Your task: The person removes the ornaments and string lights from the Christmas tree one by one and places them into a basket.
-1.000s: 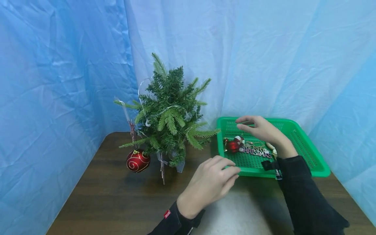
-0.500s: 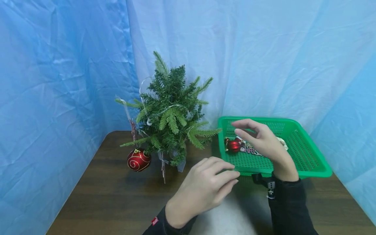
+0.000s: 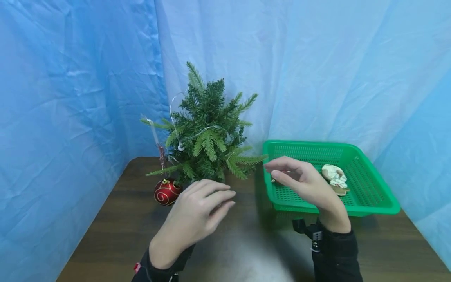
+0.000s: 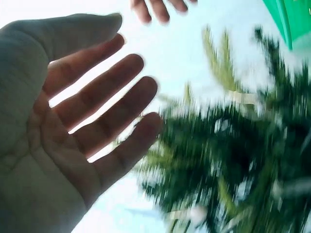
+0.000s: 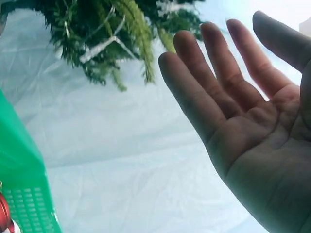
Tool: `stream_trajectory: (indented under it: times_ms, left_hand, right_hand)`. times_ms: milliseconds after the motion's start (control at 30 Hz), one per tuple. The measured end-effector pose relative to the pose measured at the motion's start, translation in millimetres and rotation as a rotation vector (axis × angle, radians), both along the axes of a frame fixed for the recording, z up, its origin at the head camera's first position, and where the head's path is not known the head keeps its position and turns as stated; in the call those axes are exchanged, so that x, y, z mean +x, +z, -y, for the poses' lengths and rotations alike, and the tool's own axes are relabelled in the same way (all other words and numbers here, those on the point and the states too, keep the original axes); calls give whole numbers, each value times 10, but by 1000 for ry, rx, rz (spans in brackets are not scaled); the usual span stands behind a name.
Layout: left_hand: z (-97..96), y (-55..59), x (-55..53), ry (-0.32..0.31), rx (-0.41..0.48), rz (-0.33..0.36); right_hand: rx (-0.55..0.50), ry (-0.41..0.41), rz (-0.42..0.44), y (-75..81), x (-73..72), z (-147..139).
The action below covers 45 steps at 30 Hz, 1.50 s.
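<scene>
My left hand (image 3: 195,217) hovers in front of the small Christmas tree (image 3: 208,133), its fingers relaxed and holding nothing. In the left wrist view that hand (image 4: 82,107) shows a bare palm, with the tree blurred beside it. Over the near left part of the green basket (image 3: 373,172) is my right hand (image 3: 306,184), fingers loosely bent and nothing between them. The right wrist view shows the right hand's (image 5: 252,111) palm bare as well. A red ball ornament (image 3: 167,192) with gold swirls hangs at the tree's lower left, under a pinkish glittery ornament (image 3: 162,154).
Inside the basket lies a cream and brown ornament (image 3: 334,178); a red ornament (image 5: 4,213) shows at its edge in the right wrist view. My right hand hides other pieces. A brown wooden table (image 3: 116,219) lies beneath, with blue curtains (image 3: 317,78) behind.
My left hand has moved left, from near the basket to before the tree. My right hand has drawn slightly left and nearer, uncovering the cream ornament and covering the lettered ornament.
</scene>
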<state>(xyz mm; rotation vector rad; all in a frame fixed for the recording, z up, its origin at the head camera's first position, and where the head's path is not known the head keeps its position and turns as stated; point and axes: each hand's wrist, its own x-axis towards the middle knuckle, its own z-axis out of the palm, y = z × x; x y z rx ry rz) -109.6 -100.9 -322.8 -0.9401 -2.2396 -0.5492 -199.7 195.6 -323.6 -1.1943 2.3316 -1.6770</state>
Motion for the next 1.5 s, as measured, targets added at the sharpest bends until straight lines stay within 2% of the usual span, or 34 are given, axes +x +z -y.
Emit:
stream_trajectory:
  times_ms: [100, 233, 467, 567, 667, 767, 900, 1033, 1133, 1300, 1500]
  left_hand:
    - [199, 18, 27, 70, -30, 52]
    - [421, 20, 16, 153, -67, 89]
    - [645, 27, -52, 281, -87, 123]
    - [701, 19, -95, 321, -92, 152]
    - [739, -12, -152, 343, -92, 173]
    - [759, -60, -216, 342, -85, 182]
    - [766, -118, -286, 337, -86, 189]
    - [770, -155, -330, 354, -86, 202]
    - [766, -173, -350, 355, -81, 220]
    - [740, -180, -356, 337, -83, 256]
    - [716, -178, -359, 334, -85, 297]
  right_hand:
    - [15, 90, 1, 5, 23, 82]
    - [50, 200, 2, 3, 49, 196]
    - [178, 330, 13, -58, 58, 414]
    - [226, 393, 30, -99, 72, 539]
    - [284, 440, 87, -156, 110, 714]
    - [394, 464, 107, -242, 155, 923]
    - [542, 458, 40, -392, 204, 1177]
    - [592, 400, -10, -545, 246, 1359]
    - [581, 310, -9, -657, 257, 1472]
    - [524, 177, 56, -843, 231, 1613]
    - [423, 84, 95, -1003, 175, 1685]
